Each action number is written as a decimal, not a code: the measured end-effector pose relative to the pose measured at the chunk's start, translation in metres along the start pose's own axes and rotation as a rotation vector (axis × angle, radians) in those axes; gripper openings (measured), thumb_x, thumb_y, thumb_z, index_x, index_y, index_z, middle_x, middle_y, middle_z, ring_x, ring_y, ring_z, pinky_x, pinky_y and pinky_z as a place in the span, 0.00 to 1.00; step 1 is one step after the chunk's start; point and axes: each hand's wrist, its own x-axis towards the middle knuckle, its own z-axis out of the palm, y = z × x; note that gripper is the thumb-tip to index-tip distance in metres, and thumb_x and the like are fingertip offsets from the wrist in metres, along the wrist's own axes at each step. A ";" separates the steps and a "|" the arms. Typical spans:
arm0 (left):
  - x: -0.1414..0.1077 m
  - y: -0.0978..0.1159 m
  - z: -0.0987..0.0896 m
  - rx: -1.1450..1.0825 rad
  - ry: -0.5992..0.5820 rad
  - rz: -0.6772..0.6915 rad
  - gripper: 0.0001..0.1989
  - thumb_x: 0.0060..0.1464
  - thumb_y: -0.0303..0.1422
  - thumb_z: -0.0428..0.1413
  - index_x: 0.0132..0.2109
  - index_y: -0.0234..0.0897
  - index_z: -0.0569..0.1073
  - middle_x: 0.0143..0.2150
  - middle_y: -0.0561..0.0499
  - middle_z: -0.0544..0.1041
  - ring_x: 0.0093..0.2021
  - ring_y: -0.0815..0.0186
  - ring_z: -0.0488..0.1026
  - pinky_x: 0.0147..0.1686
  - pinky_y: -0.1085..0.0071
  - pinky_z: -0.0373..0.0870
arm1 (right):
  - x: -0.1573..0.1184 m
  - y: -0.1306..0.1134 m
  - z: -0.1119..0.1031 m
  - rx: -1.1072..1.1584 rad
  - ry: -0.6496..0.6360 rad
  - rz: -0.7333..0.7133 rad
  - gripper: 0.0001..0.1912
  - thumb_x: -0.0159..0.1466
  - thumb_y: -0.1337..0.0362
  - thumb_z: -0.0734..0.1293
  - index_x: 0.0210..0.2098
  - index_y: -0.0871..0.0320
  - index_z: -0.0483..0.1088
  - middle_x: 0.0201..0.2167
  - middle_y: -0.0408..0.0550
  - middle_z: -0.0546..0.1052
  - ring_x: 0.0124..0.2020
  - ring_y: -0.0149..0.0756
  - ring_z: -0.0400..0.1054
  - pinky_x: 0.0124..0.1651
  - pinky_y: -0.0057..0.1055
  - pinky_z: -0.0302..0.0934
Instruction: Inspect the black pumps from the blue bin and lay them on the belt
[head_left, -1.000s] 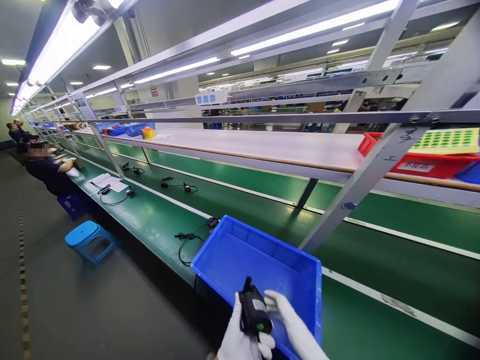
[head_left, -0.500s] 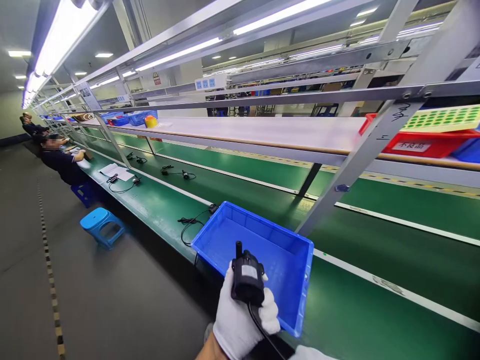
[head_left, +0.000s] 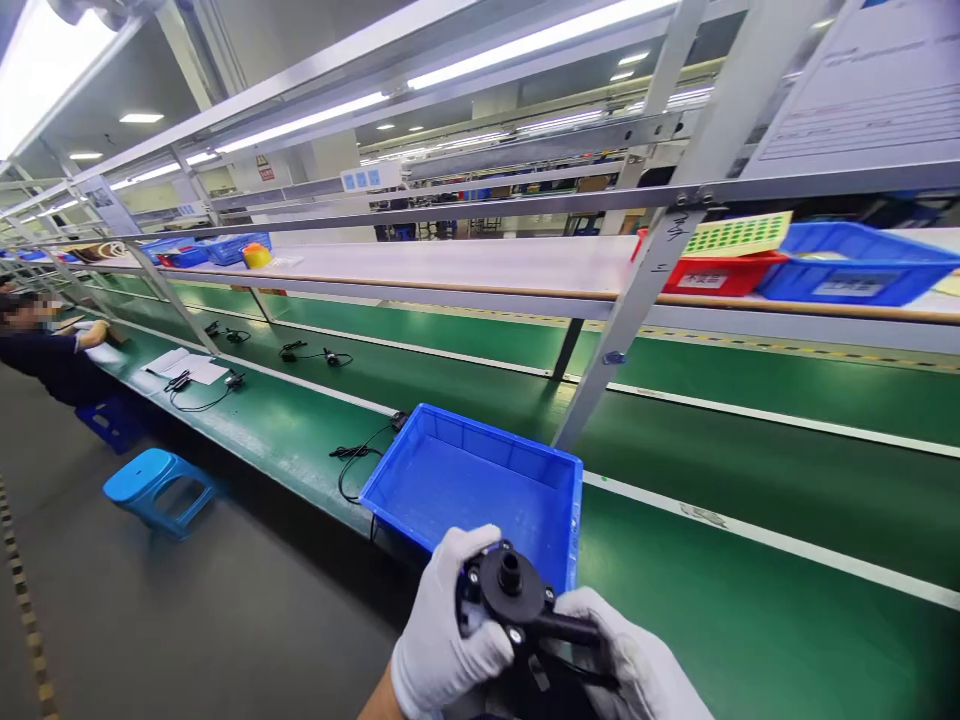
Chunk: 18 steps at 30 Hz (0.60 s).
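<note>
A small black water pump (head_left: 517, 597), with a round screwed front, a short central port and a side outlet pipe, is held above the near edge of the blue bin. My left hand (head_left: 448, 625), in a white glove, wraps round its left side, thumb at the front. My right hand (head_left: 646, 655), also gloved, closes at the end of the outlet pipe, where the black cable runs under the pipe towards the fingers. Some right fingertips are hidden behind the pump. The blue plastic bin (head_left: 472, 490) has a bare floor where it shows.
Pumps with coiled cables (head_left: 352, 455) lie along the green bench (head_left: 285, 430). A white shelf (head_left: 450, 268) carries a red bin (head_left: 720, 272) and a blue bin (head_left: 855, 265). A slanted metal post (head_left: 619, 340) rises behind the bin. At left are a blue stool (head_left: 157, 485) and a seated person (head_left: 45, 345).
The pump has turned so its round front and outlet pipe show, the pipe now pointing right. My right hand has come up to it. The view has swung right.
</note>
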 end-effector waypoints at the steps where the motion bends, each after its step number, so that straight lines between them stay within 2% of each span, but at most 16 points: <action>1: -0.003 0.000 -0.003 0.190 0.008 0.110 0.42 0.46 0.52 0.70 0.65 0.43 0.70 0.49 0.43 0.73 0.48 0.53 0.72 0.55 0.56 0.67 | 0.003 0.000 0.001 0.031 -0.012 -0.016 0.35 0.66 0.30 0.54 0.33 0.53 0.73 0.28 0.47 0.77 0.27 0.39 0.70 0.30 0.31 0.67; 3: -0.009 -0.005 -0.008 0.421 0.021 0.267 0.50 0.43 0.55 0.70 0.70 0.47 0.64 0.48 0.44 0.73 0.45 0.53 0.72 0.52 0.56 0.69 | 0.006 -0.005 0.002 0.069 0.000 -0.042 0.40 0.65 0.27 0.49 0.33 0.54 0.72 0.29 0.49 0.76 0.29 0.40 0.69 0.34 0.33 0.68; 6: -0.017 -0.018 -0.013 0.516 0.054 0.342 0.57 0.40 0.57 0.70 0.73 0.47 0.57 0.47 0.44 0.73 0.44 0.52 0.73 0.51 0.56 0.70 | 0.004 -0.016 0.004 0.070 0.014 -0.025 0.44 0.63 0.25 0.43 0.32 0.55 0.70 0.28 0.48 0.74 0.29 0.40 0.67 0.35 0.34 0.67; 10: -0.023 -0.031 -0.019 0.470 0.114 0.283 0.61 0.34 0.60 0.71 0.72 0.39 0.60 0.50 0.39 0.75 0.47 0.47 0.75 0.56 0.52 0.68 | 0.000 -0.027 0.006 0.076 -0.008 -0.021 0.44 0.63 0.25 0.42 0.32 0.55 0.69 0.26 0.47 0.72 0.27 0.37 0.64 0.33 0.33 0.64; 13: -0.023 -0.033 -0.020 0.414 0.137 0.238 0.64 0.30 0.61 0.71 0.70 0.36 0.62 0.50 0.39 0.75 0.47 0.46 0.75 0.56 0.52 0.68 | 0.000 -0.030 0.007 0.079 -0.007 -0.014 0.44 0.64 0.26 0.42 0.33 0.55 0.70 0.28 0.48 0.73 0.28 0.39 0.65 0.34 0.33 0.65; 18: -0.019 -0.031 -0.017 0.434 0.103 0.251 0.66 0.33 0.61 0.70 0.73 0.37 0.55 0.50 0.40 0.73 0.46 0.50 0.74 0.55 0.53 0.68 | 0.002 -0.034 0.007 0.072 0.011 -0.028 0.44 0.64 0.25 0.42 0.33 0.55 0.70 0.26 0.48 0.73 0.27 0.38 0.66 0.33 0.33 0.66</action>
